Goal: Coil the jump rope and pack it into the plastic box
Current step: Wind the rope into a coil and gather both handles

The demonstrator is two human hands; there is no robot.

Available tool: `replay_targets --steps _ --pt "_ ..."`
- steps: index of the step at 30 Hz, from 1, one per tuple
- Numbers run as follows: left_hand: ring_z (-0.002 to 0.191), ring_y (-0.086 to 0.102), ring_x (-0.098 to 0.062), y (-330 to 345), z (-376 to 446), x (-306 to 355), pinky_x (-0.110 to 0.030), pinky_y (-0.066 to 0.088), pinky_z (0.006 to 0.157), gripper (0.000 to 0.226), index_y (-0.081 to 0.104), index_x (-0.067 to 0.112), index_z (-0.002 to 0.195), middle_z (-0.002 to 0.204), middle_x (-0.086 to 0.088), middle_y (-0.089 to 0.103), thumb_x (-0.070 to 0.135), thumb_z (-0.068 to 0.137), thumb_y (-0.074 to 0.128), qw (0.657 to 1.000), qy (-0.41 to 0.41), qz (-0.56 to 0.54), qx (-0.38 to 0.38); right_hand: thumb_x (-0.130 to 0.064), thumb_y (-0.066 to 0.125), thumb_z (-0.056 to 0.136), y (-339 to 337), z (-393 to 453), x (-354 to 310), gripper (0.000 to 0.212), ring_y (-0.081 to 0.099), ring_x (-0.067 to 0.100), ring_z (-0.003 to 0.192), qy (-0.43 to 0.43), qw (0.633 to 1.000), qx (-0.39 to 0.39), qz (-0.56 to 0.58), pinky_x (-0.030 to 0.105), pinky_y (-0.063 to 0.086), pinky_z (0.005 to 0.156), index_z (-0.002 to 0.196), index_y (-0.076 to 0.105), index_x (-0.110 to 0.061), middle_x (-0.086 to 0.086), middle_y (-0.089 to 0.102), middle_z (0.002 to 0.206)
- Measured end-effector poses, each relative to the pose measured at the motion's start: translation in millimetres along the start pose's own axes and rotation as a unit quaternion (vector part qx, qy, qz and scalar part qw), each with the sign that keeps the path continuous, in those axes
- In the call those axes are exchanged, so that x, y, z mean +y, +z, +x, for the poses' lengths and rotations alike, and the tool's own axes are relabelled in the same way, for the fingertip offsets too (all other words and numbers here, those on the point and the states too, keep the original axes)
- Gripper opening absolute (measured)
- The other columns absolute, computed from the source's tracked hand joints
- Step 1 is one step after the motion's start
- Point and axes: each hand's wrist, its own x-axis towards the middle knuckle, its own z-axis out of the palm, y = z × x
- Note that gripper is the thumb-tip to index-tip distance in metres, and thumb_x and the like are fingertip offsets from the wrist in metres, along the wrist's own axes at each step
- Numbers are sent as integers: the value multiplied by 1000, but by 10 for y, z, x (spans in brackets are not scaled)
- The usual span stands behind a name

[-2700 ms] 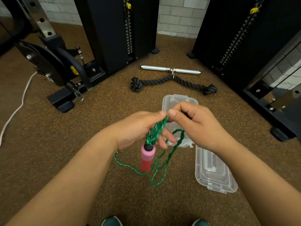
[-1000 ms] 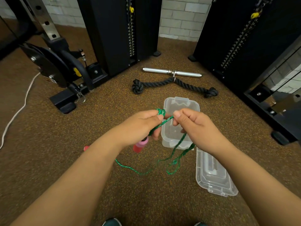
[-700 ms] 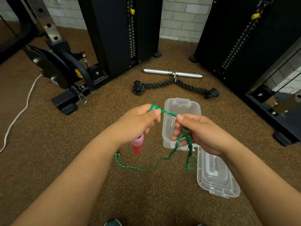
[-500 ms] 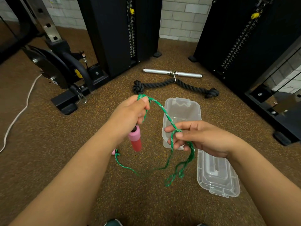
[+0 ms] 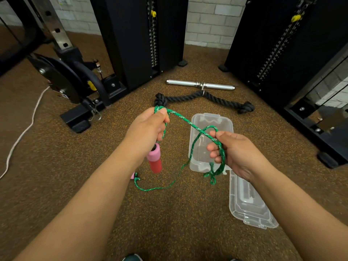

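- Two hands are in view, both held above the floor (image 5: 56, 185), each closed around part of one jump rope (image 5: 185, 120).
- The left hand (image 5: 148, 127) is fisted on a bunch of green cord loops that poke out above the thumb; one pink-and-red handle (image 5: 155, 159) hangs from the bottom of this fist.
- The right hand (image 5: 235, 151) has its fingers (image 5: 213, 148) curled around one loop of the cord, which arches above the thumb and runs down across the fingers to a small tangle dangling below.
- A single strand crosses the gap between the two hands.
- More cord sags down to the floor and leads to a second handle (image 5: 133, 175), of which only a pink tip shows beside the left forearm.
- One clear plastic box (image 5: 211, 119) sits open on the floor, under and behind the right hand; no part of the rope lies in it.
- One clear lid (image 5: 250, 206) lies on the floor just beside the box's near end, under the right forearm.
- Farther back lie one metal bar (image 5: 199, 84) and one black rope attachment (image 5: 203, 97), touching at the middle.
- Two black weight stacks (image 5: 131, 34) stand behind.
- One white cord (image 5: 22, 132) trails across the floor at the left.
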Motion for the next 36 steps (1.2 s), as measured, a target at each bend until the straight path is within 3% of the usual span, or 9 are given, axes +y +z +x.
replay_targets --steps 5,9,12,14,16,20,25,29,36 --pt "50 31 -10 20 -6 -1 -28 30 55 29 52 17 73 50 9 35 25 99 42 1000 -2 8 -19 -16 45 97 -15 25 35 24 52 11 47 -17 994 35 -101 22 41 47 118 57 -10 2 65 61" --pt "48 32 -7 115 -58 5 -27 30 55 28 54 17 74 50 12 35 27 98 44 996 -9 45 -82 -16 53 93 -2 30 106 41 61 14 90 -126 921 91 -358 33 50 84 133 46 -19 0 65 109" --pt "47 32 -6 199 -110 37 -23 30 52 27 54 15 75 51 11 35 26 98 44 990 -15 69 -124 -8 48 95 97 -38 79 35 56 8 115 -206 944 -20 -258 23 42 102 127 53 -21 -8 61 121" --pt "47 33 -5 211 -120 39 -24 31 53 27 54 15 75 50 12 35 26 98 44 987 -16 71 -142 -6 44 96 187 -96 59 34 58 7 114 -199 955 -120 -185 18 41 101 127 54 -14 1 65 118" --pt "47 33 -6 183 -113 30 -25 32 54 27 54 16 75 50 12 36 26 98 45 987 -17 63 -144 -9 42 97 219 -128 65 28 64 11 96 -186 956 -154 -168 24 46 96 121 58 -11 7 67 90" --pt "48 33 -8 127 -105 18 -25 33 54 27 53 15 73 54 5 35 24 98 45 990 -30 41 -135 -21 46 96 116 -105 3 22 59 15 69 -169 973 -67 -143 46 49 90 96 68 -18 -10 54 56" --pt "46 29 -11 190 -112 37 -24 29 50 32 48 14 71 52 3 32 26 100 38 979 -65 -37 -191 -17 46 97 127 -26 30 19 52 3 60 -238 951 24 -197 27 51 67 95 64 -20 -4 52 65" --pt "45 29 -12 183 -121 58 -25 28 51 38 49 15 71 48 4 33 33 99 32 950 -118 -184 -224 -23 49 95 156 -1 152 18 51 8 57 -244 933 30 -261 41 51 61 87 64 -30 -1 51 62" --pt "54 49 -11 128 -68 45 -20 45 55 48 62 3 112 74 -4 70 33 100 27 934 -86 -311 -154 -31 42 97 236 -52 307 23 56 18 67 -287 834 -45 -470 34 42 61 88 58 -17 -1 58 70"
